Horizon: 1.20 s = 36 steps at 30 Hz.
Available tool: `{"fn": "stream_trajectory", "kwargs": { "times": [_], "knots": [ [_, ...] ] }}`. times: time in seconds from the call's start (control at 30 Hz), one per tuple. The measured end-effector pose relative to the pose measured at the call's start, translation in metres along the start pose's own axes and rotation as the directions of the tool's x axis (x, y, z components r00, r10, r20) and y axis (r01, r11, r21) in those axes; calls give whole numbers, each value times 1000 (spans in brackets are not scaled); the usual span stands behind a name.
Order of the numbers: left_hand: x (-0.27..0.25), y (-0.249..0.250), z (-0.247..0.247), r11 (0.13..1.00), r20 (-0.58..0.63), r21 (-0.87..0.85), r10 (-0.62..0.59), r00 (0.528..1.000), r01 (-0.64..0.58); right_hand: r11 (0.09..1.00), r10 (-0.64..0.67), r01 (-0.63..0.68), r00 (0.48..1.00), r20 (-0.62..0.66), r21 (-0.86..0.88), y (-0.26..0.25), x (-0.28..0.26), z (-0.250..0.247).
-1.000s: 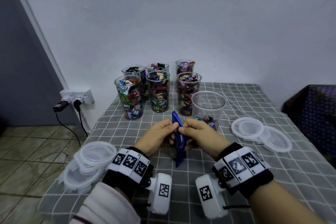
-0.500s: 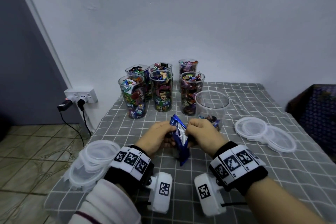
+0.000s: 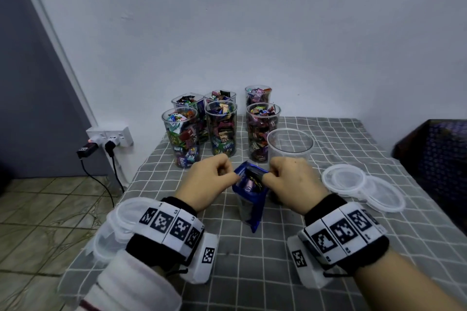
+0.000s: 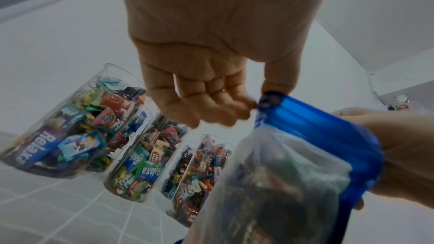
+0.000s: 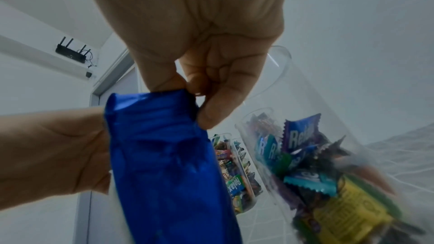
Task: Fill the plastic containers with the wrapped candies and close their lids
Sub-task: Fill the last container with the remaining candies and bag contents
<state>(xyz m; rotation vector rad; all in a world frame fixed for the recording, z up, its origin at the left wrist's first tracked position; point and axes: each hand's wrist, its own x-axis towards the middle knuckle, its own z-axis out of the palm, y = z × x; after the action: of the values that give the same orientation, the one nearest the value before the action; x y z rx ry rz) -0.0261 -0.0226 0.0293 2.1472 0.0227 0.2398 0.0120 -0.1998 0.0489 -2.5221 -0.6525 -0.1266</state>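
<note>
A blue candy bag point(image 3: 249, 197) stands on the checked tablecloth, its mouth pulled apart with wrapped candies showing inside. My left hand point(image 3: 214, 179) pinches the bag's left top edge point(image 4: 265, 103). My right hand point(image 3: 285, 177) pinches the right top edge point(image 5: 185, 96). Just behind the right hand stands a clear plastic container point(image 3: 290, 145) with a few candies at its bottom point(image 5: 305, 164). Several containers full of wrapped candies point(image 3: 221, 129) stand in two rows at the back of the table.
Clear lids lie in a pile at the table's left edge point(image 3: 118, 225) and in a smaller overlapping group at the right point(image 3: 361, 184). A wall socket with plugs and cables point(image 3: 108, 139) hangs left of the table. A dark basket point(image 3: 434, 159) sits at the far right.
The bag's top was pressed flat between my hands; both hands have drawn apart sideways and the mouth now gapes, showing the candies inside.
</note>
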Motion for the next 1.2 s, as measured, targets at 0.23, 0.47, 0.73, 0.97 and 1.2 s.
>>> {"fn": "stream_trajectory", "kwargs": {
  "times": [0.23, 0.47, 0.73, 0.97, 1.2],
  "knots": [
    [-18, 9, 14, 985, 319, -171, 28, 947, 28, 988, 4, -2, 1000, -10, 155, 0, 3, 0],
    [-13, 1, 24, 988, 128, -131, 99, 987, -82, 962, 10, 13, 996, -83, 272, 2, 3, -5],
    [-12, 14, 12, 976, -102, -146, 148, 984, -162, 686, 81, 19, 992, -102, 728, 5, -2, -6],
    [-6, 40, 1, 917, -498, -228, 178, 848, -327, 523, 133, -146, 987, 88, 840, -9, -5, 14],
    [-1, 75, 7, 784, -529, -412, 209, 823, -464, 247, 47, -139, 990, 131, 959, -25, 4, 7]
  ]
}}
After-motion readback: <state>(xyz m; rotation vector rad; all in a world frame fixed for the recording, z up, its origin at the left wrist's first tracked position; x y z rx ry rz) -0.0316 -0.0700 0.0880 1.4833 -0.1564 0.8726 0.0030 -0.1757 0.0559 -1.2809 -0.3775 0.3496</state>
